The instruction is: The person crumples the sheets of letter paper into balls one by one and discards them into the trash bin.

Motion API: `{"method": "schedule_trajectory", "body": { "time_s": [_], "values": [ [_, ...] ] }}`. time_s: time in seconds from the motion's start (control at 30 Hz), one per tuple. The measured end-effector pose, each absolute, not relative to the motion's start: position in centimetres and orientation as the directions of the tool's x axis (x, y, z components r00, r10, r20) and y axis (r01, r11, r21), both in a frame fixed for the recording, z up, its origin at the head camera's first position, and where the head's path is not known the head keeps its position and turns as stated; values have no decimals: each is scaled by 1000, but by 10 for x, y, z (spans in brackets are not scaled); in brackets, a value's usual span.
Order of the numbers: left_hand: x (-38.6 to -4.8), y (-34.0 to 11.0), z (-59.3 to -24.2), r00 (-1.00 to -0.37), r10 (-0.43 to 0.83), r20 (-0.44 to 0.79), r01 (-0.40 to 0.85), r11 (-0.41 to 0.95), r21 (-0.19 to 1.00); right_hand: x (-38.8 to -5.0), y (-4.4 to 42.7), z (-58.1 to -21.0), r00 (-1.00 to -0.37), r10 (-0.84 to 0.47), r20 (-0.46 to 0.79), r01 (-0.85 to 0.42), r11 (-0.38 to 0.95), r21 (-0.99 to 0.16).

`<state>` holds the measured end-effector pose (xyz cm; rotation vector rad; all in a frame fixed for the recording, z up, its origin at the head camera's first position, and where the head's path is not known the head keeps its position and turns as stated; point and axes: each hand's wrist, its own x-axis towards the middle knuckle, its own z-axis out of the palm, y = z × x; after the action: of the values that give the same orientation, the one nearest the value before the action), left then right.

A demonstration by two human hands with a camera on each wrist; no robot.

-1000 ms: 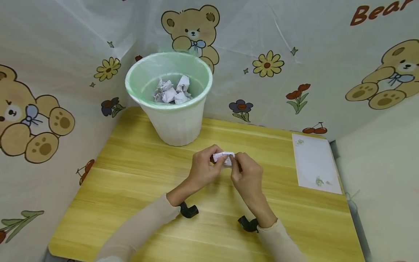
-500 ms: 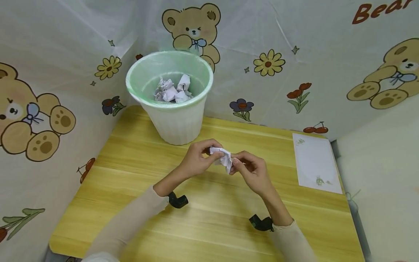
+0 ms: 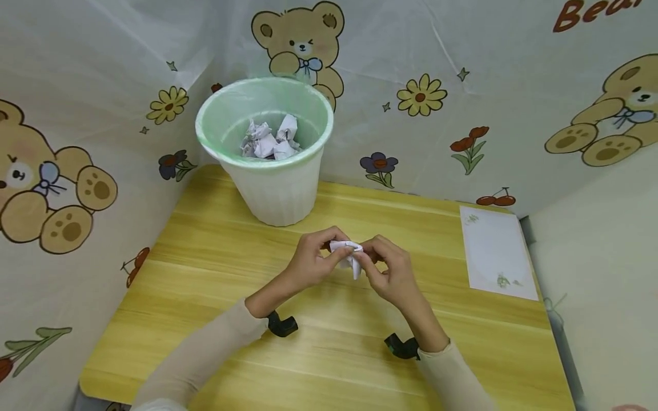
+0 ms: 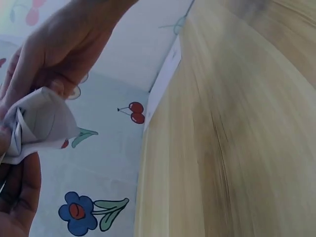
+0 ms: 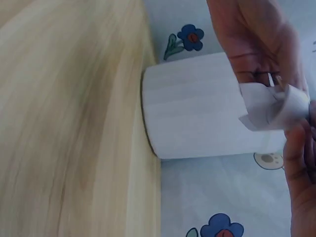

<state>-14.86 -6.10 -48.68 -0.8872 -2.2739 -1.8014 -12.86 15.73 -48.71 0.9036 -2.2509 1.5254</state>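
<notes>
Between both hands, a small folded, crumpled piece of white paper [image 3: 353, 261] is held above the middle of the table. My left hand [image 3: 311, 260] pinches its left side between thumb and fingers. On the other side, my right hand [image 3: 389, 268] pinches the right edge with thumb and forefinger. In the left wrist view the paper [image 4: 47, 121] shows curled folds with layers inside. The right wrist view has the paper [image 5: 276, 108] with a rounded fold and a loose corner.
A white bin [image 3: 280, 197] with a pale green inside stands at the back left, with several crumpled paper balls [image 3: 269, 141] in it. A flat white sheet [image 3: 498, 254] with small green prints lies at the right edge of the wooden table [image 3: 205, 274].
The paper, spread wider half a second ago, is now folded more closely. My hands moved apart and then came together again, with both still gripping it.
</notes>
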Motion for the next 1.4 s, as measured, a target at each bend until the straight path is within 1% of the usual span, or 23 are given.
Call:
{"method": "schedule_trajectory", "body": {
  "time_s": [0.07, 0.17, 0.27, 0.33, 0.4, 0.47, 0.53, 0.63, 0.73, 0.8, 0.87, 0.93, 1.0, 1.13, 1.3, 1.4],
  "values": [
    [-148, -60, -488, -828, 358, 432, 499, 120, 858, -129, 153, -488, -728, -330, 601, -685, 346, -641],
    [-147, -60, -489, -835, 363, 414, 480, 110, 871, -131, 151, -490, -707, -323, 629, -706, 377, -599],
    [-147, -63, -488, -843, 391, 369, 434, 89, 897, -132, 154, -493, -723, -322, 612, -691, 328, -644],
    [-147, -66, -486, -842, 411, 350, 418, 86, 904, -133, 158, -493, -746, -337, 574, -660, 258, -705],
    [-146, -68, -484, -835, 425, 349, 420, 83, 904, -134, 162, -492, -766, -364, 530, -618, 187, -764],
    [-145, -68, -483, -827, 430, 363, 440, 92, 893, -134, 166, -490, -766, -401, 503, -594, 143, -792],
    [-145, -66, -482, -825, 419, 380, 456, 96, 885, -135, 168, -487, -759, -425, 492, -596, 151, -789],
    [-143, -64, -483, -827, 400, 396, 471, 107, 876, -135, 166, -484, -750, -436, 498, -628, 231, -743],
    [-143, -63, -482, -826, 411, 386, 461, 100, 882, -134, 167, -484, -772, -413, 483, -605, 243, -758],
    [-144, -65, -479, -816, 455, 357, 414, 28, 910, -134, 171, -484, -797, -395, 457, -556, 184, -810],
    [-148, -68, -476, -796, 513, 321, 334, -70, 940, -133, 176, -483, -815, -388, 430, -503, 105, -858],
    [-151, -71, -474, -769, 576, 278, 216, -174, 961, -132, 181, -481, -817, -404, 413, -466, 40, -884],
    [-154, -73, -474, -739, 631, 237, 106, -239, 965, -132, 185, -478, -799, -440, 409, -455, -3, -891],
    [-157, -74, -478, -699, 695, 168, -29, -262, 965, -131, 186, -472, -753, -519, 404, -451, -40, -892],
    [-156, -71, -484, -666, 737, 114, -138, -272, 952, -131, 185, -468, -713, -581, 392, -445, -56, -894],
    [-156, -70, -486, -644, 758, 102, -175, -276, 945, -130, 186, -466, -697, -613, 372, -445, -37, -895]
  ]
}}
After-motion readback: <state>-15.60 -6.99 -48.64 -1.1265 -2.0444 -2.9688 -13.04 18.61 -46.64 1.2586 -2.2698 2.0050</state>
